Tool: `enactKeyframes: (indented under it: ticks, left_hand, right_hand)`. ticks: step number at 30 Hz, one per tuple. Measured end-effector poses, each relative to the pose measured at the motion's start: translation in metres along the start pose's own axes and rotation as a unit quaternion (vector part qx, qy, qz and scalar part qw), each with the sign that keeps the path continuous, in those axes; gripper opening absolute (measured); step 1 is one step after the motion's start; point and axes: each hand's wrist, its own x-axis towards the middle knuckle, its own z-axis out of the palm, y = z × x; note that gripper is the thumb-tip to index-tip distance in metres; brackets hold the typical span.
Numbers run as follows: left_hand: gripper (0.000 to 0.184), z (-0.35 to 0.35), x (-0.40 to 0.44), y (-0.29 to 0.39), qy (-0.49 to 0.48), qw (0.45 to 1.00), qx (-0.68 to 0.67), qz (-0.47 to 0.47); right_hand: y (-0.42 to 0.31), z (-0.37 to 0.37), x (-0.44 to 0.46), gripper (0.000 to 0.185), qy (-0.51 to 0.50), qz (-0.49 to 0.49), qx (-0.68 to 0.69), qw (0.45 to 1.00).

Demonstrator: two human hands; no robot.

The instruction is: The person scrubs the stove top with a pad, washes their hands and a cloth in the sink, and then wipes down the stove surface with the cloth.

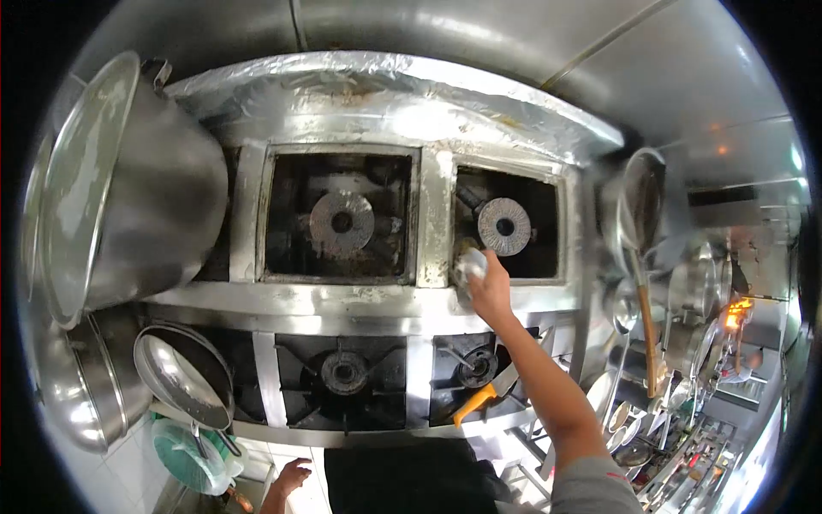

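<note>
My right hand (pixel 490 287) is closed round a pale, crumpled cloth or pad (pixel 470 265). It presses this on the front left corner of the right burner opening, just below a round burner (pixel 503 226). My left hand (pixel 294 475) hangs low near my dark apron, fingers bent and partly apart, with nothing seen in it. Left of the right opening is a second round burner (pixel 342 222) in a dark, stained well. A scraper or knife with a yellow handle (pixel 475 403) lies on the front right grate.
A large steel pot (pixel 163 188) stands at the left, with pans (pixel 182 374) in front of it. Crumpled foil (pixel 377 107) lines the back. A wooden-handled strainer (pixel 646 334) and other pans fill the right side. A flame (pixel 737 314) shows far right.
</note>
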Motion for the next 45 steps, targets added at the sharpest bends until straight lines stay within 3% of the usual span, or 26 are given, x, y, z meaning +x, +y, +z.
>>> enactKeyframes:
  ticks: [2,4,5,7,8,9,12,13,16,17,18,20,22,24,25,26,27,28,30,32,34,35,38,40,41,45]
  left_hand:
    - [0.028,-0.005,0.003,-0.013,-0.029,0.995,-0.084,0.045]
    - [0.028,-0.001,-0.003,-0.002,0.007,0.997,0.073,-0.024]
    - [0.027,-0.005,0.007,-0.024,-0.024,0.999,0.022,-0.011]
    - [0.026,-0.014,0.025,-0.069,-0.043,0.99,0.036,0.13]
    - [0.026,-0.015,0.018,-0.062,-0.034,0.998,-0.05,0.023]
    - [0.046,-0.022,0.054,-0.126,-0.085,0.979,-0.177,0.057]
    - [0.047,-0.012,0.043,-0.128,-0.056,0.991,0.089,0.081]
    - [0.044,-0.023,0.059,-0.13,-0.125,0.974,-0.187,-0.039]
    - [0.041,-0.021,0.067,-0.133,0.001,0.982,0.058,0.181]
    - [0.038,-0.019,0.067,-0.117,0.023,0.989,-0.029,0.14]
    - [0.034,-0.027,0.058,-0.092,0.054,0.969,0.103,0.219]
    - [0.027,-0.044,0.057,-0.063,0.024,0.995,0.02,0.096]
    - [0.025,-0.037,0.055,-0.056,0.085,0.981,0.091,0.147]
    - [0.035,-0.024,0.061,-0.092,0.033,0.97,0.035,0.237]
    - [0.04,-0.017,0.055,-0.095,-0.023,0.977,-0.174,0.118]
    - [0.039,-0.013,0.052,-0.098,0.01,0.995,-0.065,0.07]
    - [0.037,-0.012,0.064,-0.107,0.006,0.99,-0.126,0.064]
    - [0.035,-0.016,0.067,-0.119,0.004,0.981,-0.184,0.053]
    - [0.035,-0.021,0.058,-0.106,0.044,0.961,0.15,0.228]
    - [0.035,-0.024,0.062,-0.096,0.045,0.957,0.092,0.272]
    - [0.034,-0.02,0.066,-0.123,-0.025,0.978,-0.184,0.101]
    - [0.032,-0.016,0.064,-0.127,-0.007,0.984,-0.059,0.168]
    - [0.033,-0.007,0.066,-0.113,0.0,0.977,-0.03,0.212]
    - [0.022,-0.016,0.079,-0.09,0.016,0.982,-0.113,0.147]
    - [0.017,-0.044,0.111,-0.109,-0.023,0.997,-0.074,0.008]
    - [0.018,-0.043,0.086,-0.114,0.029,0.989,-0.084,0.115]
  right_hand:
    - [0.006,-0.014,-0.007,0.029,0.055,-0.01,0.084,0.995]
    - [-0.006,-0.015,-0.009,0.031,0.066,-0.025,0.047,0.996]
    - [-0.01,-0.012,-0.007,0.034,0.076,-0.046,0.014,0.996]
    - [0.001,0.009,0.005,0.036,0.036,-0.047,-0.004,0.998]
    - [0.0,0.016,0.009,0.036,0.026,-0.063,-0.018,0.998]
    - [0.0,0.019,0.009,0.036,0.026,-0.057,-0.016,0.998]
    - [0.003,0.02,0.027,0.035,0.003,-0.129,-0.062,0.99]
    - [0.006,0.026,0.047,0.034,0.034,-0.164,-0.079,0.983]
    - [0.001,0.039,0.126,0.03,0.13,-0.174,-0.073,0.973]
    - [-0.001,0.04,0.158,0.028,0.14,-0.17,-0.103,0.97]
    - [-0.002,0.04,0.172,0.026,0.149,-0.16,-0.135,0.966]
    - [-0.005,0.035,0.148,0.029,0.13,-0.162,-0.173,0.963]
    - [0.005,0.039,0.082,0.034,0.119,-0.189,-0.201,0.954]
    - [-0.001,0.029,0.042,0.043,-0.045,-0.081,-0.185,0.978]
    - [-0.001,0.033,0.06,0.041,0.021,-0.128,-0.173,0.976]
    - [0.0,0.039,0.09,0.039,0.086,-0.171,-0.16,0.969]
    - [-0.006,0.041,0.131,0.03,0.172,-0.187,-0.184,0.95]
    - [-0.007,0.044,0.166,0.029,0.15,-0.136,-0.22,0.954]
    - [-0.027,0.038,0.187,0.03,0.144,-0.111,-0.242,0.953]
    - [-0.008,0.042,0.137,0.033,0.14,-0.127,-0.196,0.962]
    - [-0.01,0.039,0.063,0.035,0.11,-0.142,-0.175,0.968]
    - [-0.014,0.04,0.071,0.035,0.114,-0.149,-0.174,0.967]
    - [-0.017,0.033,0.094,0.034,0.088,-0.154,-0.14,0.974]
    - [-0.016,0.036,0.154,0.032,0.143,-0.18,-0.182,0.956]
    - [-0.017,0.035,0.178,0.03,0.171,-0.194,-0.178,0.95]
    - [-0.011,0.029,0.173,0.03,0.177,-0.206,-0.138,0.952]
